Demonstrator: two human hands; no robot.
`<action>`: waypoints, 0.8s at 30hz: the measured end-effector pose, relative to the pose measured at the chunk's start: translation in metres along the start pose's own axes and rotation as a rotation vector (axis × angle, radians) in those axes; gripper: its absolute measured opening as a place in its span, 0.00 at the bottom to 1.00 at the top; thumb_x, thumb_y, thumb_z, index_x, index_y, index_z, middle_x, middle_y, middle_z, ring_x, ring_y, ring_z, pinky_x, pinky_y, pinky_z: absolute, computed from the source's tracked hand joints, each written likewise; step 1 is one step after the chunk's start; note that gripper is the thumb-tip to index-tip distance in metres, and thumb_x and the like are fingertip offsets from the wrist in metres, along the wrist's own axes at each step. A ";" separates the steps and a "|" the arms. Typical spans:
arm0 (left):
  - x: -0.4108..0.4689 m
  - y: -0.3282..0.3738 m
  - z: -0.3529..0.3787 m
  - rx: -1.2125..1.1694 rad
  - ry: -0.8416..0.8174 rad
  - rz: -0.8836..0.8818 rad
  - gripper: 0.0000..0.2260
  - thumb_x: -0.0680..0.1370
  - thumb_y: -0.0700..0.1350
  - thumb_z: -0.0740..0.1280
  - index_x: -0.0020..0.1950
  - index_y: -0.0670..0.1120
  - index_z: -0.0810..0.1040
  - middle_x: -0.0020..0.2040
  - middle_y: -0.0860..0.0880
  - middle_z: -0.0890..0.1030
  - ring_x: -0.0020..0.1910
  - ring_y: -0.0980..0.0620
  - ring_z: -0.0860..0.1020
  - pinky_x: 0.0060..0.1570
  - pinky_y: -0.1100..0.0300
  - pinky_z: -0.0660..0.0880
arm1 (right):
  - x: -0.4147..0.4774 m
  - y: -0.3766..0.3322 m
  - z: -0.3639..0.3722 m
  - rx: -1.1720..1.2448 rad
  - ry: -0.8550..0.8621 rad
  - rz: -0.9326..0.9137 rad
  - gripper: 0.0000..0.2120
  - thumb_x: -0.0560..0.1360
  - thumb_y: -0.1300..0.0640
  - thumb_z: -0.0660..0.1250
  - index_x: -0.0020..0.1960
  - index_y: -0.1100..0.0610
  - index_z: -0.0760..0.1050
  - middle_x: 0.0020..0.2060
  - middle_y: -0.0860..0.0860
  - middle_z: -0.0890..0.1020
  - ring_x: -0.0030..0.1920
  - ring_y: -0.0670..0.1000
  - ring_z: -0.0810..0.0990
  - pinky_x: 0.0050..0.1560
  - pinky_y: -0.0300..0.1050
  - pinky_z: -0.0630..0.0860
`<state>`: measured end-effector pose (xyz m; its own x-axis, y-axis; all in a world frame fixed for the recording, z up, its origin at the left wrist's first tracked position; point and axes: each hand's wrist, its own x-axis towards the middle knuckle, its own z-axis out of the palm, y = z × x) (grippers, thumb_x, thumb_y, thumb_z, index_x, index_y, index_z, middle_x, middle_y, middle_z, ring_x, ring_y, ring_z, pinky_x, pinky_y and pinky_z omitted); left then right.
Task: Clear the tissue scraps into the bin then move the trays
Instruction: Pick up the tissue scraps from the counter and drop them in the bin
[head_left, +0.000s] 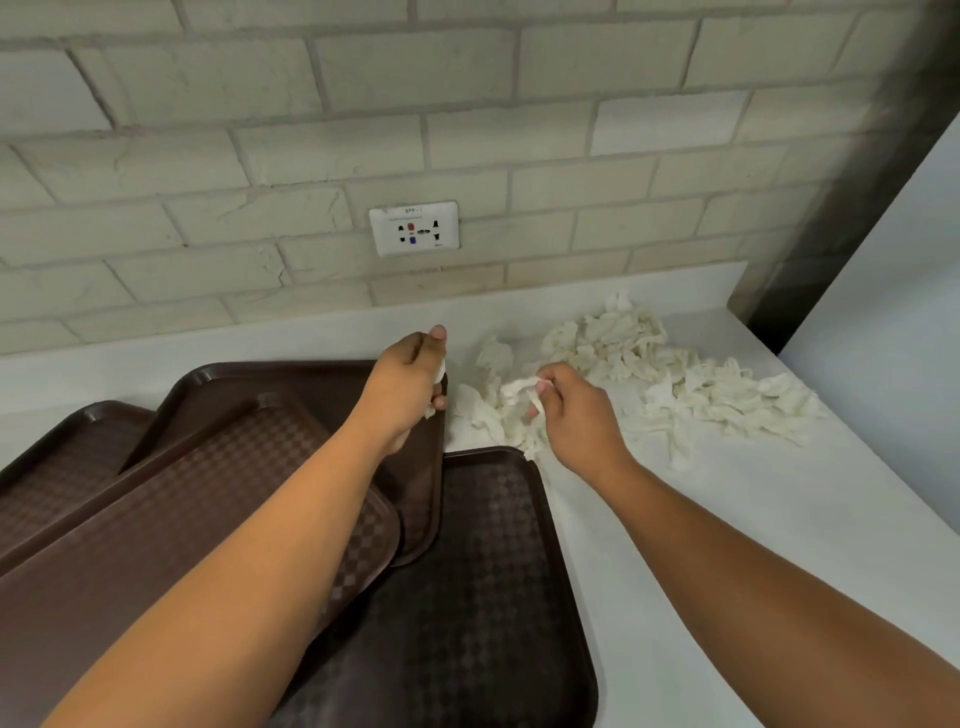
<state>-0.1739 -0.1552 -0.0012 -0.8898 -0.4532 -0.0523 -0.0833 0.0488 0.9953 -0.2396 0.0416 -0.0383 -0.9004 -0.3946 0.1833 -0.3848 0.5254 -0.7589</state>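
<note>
White tissue scraps (670, 374) lie spread over the white counter at the back right. My right hand (571, 410) pinches a twisted tissue scrap (522, 389) at the left end of the pile. My left hand (410, 384) is curled round a small tissue scrap that shows at its palm, above the far corner of a tray. Several dark brown trays overlap on the left; the nearest tray (483, 597) lies flat under my forearms and another tray (171, 493) rests tilted on the ones behind it. No bin is in view.
A beige brick wall with a white socket plate (414, 228) backs the white counter (727, 545). A dark pillar (841, 208) and a pale wall close off the right end. The counter's right front part is bare.
</note>
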 end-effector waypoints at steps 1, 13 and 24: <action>-0.002 0.000 0.003 -0.008 -0.014 -0.001 0.18 0.81 0.58 0.62 0.38 0.47 0.69 0.30 0.53 0.65 0.28 0.54 0.66 0.33 0.56 0.70 | -0.001 -0.007 -0.009 0.099 -0.002 0.020 0.08 0.83 0.55 0.57 0.54 0.54 0.74 0.38 0.51 0.81 0.28 0.38 0.75 0.29 0.29 0.66; -0.071 0.032 0.116 -0.052 -0.312 -0.053 0.18 0.78 0.58 0.67 0.37 0.44 0.73 0.30 0.47 0.70 0.25 0.52 0.66 0.24 0.61 0.65 | -0.075 -0.006 -0.129 0.701 0.131 0.266 0.19 0.78 0.44 0.66 0.37 0.54 0.64 0.25 0.50 0.62 0.24 0.49 0.58 0.25 0.39 0.59; -0.212 0.028 0.303 0.158 -0.614 -0.068 0.19 0.78 0.58 0.67 0.39 0.43 0.78 0.31 0.49 0.70 0.27 0.51 0.65 0.28 0.60 0.63 | -0.252 0.103 -0.277 0.501 0.359 0.463 0.09 0.79 0.49 0.65 0.45 0.55 0.74 0.26 0.51 0.72 0.26 0.51 0.67 0.27 0.42 0.64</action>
<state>-0.1237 0.2120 0.0133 -0.9713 0.1309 -0.1985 -0.1720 0.1894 0.9667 -0.1086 0.4041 0.0103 -0.9908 0.0959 -0.0952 0.1080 0.1390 -0.9844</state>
